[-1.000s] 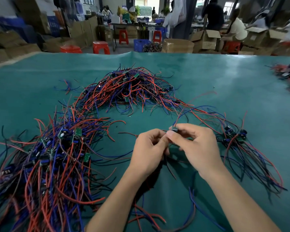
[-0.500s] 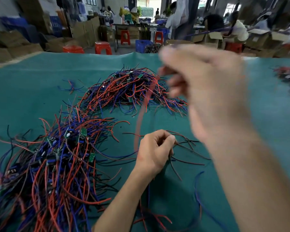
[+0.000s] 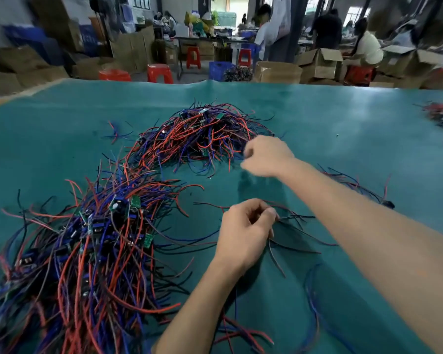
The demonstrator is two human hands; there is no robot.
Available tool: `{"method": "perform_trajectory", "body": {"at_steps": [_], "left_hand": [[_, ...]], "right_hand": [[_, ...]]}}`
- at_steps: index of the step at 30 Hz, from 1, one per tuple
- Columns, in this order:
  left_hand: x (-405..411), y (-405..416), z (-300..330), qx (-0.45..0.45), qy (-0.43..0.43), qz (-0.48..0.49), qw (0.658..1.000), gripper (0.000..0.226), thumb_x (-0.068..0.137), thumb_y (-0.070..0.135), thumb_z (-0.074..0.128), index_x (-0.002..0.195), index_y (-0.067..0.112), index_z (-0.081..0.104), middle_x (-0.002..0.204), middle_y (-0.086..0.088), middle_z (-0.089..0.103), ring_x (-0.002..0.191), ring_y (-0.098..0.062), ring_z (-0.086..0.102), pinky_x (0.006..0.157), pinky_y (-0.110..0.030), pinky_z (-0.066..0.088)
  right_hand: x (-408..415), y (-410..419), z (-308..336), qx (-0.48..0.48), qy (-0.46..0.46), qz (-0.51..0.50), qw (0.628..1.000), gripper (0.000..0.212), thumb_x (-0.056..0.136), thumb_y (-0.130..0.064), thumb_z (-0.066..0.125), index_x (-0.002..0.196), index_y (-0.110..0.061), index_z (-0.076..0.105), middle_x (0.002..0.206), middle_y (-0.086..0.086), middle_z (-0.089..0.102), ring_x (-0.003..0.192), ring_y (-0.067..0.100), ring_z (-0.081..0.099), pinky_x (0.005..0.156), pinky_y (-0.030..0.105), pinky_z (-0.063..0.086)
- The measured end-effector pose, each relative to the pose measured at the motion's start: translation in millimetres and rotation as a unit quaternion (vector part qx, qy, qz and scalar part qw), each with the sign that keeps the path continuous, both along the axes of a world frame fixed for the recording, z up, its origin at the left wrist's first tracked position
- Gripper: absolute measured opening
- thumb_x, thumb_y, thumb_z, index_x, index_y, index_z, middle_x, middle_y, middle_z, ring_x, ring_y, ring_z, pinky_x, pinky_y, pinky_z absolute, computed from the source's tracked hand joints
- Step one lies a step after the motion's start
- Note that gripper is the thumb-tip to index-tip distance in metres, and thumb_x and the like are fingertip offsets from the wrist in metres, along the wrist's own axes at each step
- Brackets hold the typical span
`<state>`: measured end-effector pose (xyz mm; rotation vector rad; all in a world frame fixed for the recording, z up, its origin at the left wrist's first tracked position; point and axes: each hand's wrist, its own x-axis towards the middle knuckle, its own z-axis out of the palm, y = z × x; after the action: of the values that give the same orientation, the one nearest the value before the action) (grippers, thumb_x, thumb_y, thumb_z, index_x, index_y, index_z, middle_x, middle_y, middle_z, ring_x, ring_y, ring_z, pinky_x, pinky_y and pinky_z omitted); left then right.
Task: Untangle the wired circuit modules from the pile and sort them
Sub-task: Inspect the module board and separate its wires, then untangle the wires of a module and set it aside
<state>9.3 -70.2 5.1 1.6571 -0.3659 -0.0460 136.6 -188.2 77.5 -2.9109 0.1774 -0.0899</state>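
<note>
Two heaps of wired modules lay on the green bench (image 3: 343, 129) in the head view: the far pile (image 3: 202, 134) ahead, the near pile (image 3: 87, 246) to my left. My right hand (image 3: 266, 157) reached forward, touching the far pile's right edge, fingers curled; whether it gripped anything I could not tell. My left hand (image 3: 243, 233) pinched loose dark wires (image 3: 297, 241) that trailed rightward. The right hand was nearer that pile.
</note>
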Motion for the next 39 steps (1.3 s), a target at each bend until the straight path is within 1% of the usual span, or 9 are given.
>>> {"method": "perform_trajectory", "body": {"at_steps": [4, 11, 13, 17, 22, 28, 32, 35, 39], "left_hand": [[0, 0, 1, 0.009, -0.006, 0.005, 1.0, 0.02, 0.086, 0.025, 0.057, 0.074, 0.011, 0.067, 0.055, 0.001, 0.059, 0.051, -0.015, 0.048, 0.058, -0.034, 0.045], [1, 2, -1, 0.005, 0.007, 0.004, 1.0, 0.02, 0.092, 0.016, 0.059, 0.075, 0.01, 0.068, 0.055, 0.002, 0.059, 0.049, -0.012, 0.048, 0.056, -0.027, 0.04], [2, 1, -3, 0.005, 0.011, 0.007, 1.0, 0.019, 0.093, 0.015, 0.059, 0.076, 0.012, 0.067, 0.056, 0.001, 0.06, 0.05, -0.014, 0.048, 0.056, -0.027, 0.04], [2, 0, -3, -0.02, 0.03, 0.017, 0.999, 0.013, 0.094, 0.011, 0.058, 0.085, 0.016, 0.066, 0.059, 0.0, 0.063, 0.049, -0.013, 0.049, 0.054, -0.026, 0.043], [3, 0, -1, -0.044, 0.036, 0.015, 0.998, 0.018, 0.102, 0.018, 0.05, 0.095, 0.011, 0.066, 0.073, -0.008, 0.071, 0.047, -0.016, 0.051, 0.047, -0.022, 0.043], [3, 4, -1, -0.033, 0.023, 0.048, 0.998, 0.028, 0.105, 0.024, 0.048, 0.099, 0.01, 0.071, 0.07, 0.004, 0.069, 0.063, -0.008, 0.058, 0.062, -0.022, 0.046], [0, 4, 1, -0.05, 0.046, -0.003, 0.998, 0.013, 0.096, 0.024, 0.062, 0.1, 0.013, 0.068, 0.072, -0.002, 0.073, 0.062, -0.013, 0.061, 0.064, -0.031, 0.052], [1, 3, -1, -0.014, 0.035, 0.015, 0.999, 0.015, 0.095, 0.021, 0.061, 0.109, 0.017, 0.06, 0.081, 0.0, 0.077, 0.066, -0.016, 0.068, 0.073, -0.034, 0.056], [3, 5, -3, -0.037, 0.038, 0.038, 0.998, 0.013, 0.1, 0.01, 0.051, 0.111, 0.014, 0.045, 0.088, 0.001, 0.078, 0.058, -0.018, 0.064, 0.057, -0.027, 0.052]], "right_hand": [[-17, -44, -18, -0.01, 0.06, -0.064, 0.996, 0.033, 0.088, -0.034, 0.066, 0.12, -0.025, 0.07, 0.131, 0.014, 0.065, 0.121, 0.037, 0.059, 0.102, 0.04, 0.051], [-39, -62, -16, 0.133, -0.078, -0.089, 0.984, 0.013, 0.082, -0.018, 0.071, 0.081, -0.028, 0.079, 0.09, 0.005, 0.077, 0.098, 0.031, 0.068, 0.086, 0.032, 0.055], [-57, -63, -10, 0.214, -0.089, -0.092, 0.968, 0.01, 0.082, -0.022, 0.074, 0.075, -0.026, 0.078, 0.074, -0.003, 0.074, 0.084, 0.023, 0.07, 0.068, 0.027, 0.05], [-103, -60, -6, 0.357, -0.118, -0.082, 0.923, 0.008, 0.084, -0.02, 0.074, 0.079, -0.023, 0.08, 0.085, -0.011, 0.078, 0.05, 0.006, 0.063, 0.057, 0.022, 0.039], [-154, -32, -16, 0.424, -0.17, 0.013, 0.89, 0.013, 0.087, -0.012, 0.074, 0.08, -0.02, 0.081, 0.078, -0.005, 0.078, 0.051, 0.002, 0.058, 0.05, 0.013, 0.044], [-181, -3, -36, 0.347, -0.104, 0.144, 0.921, 0.021, 0.079, -0.029, 0.066, 0.061, -0.02, 0.071, 0.053, -0.009, 0.06, 0.051, 0.005, 0.048, 0.055, 0.023, 0.039], [-181, -6, -37, 0.392, -0.027, 0.184, 0.901, 0.028, 0.076, -0.025, 0.067, 0.049, -0.016, 0.068, 0.049, 0.004, 0.061, 0.057, 0.032, 0.056, 0.058, 0.039, 0.043], [-183, -7, -38, 0.397, 0.037, 0.225, 0.889, 0.032, 0.078, -0.028, 0.07, 0.047, -0.021, 0.066, 0.044, -0.003, 0.053, 0.048, 0.017, 0.045, 0.054, 0.025, 0.035], [-178, -14, -32, 0.469, 0.096, 0.214, 0.851, 0.022, 0.081, -0.031, 0.073, 0.071, -0.011, 0.076, 0.066, 0.007, 0.069, 0.061, 0.01, 0.055, 0.056, 0.022, 0.043]]}}
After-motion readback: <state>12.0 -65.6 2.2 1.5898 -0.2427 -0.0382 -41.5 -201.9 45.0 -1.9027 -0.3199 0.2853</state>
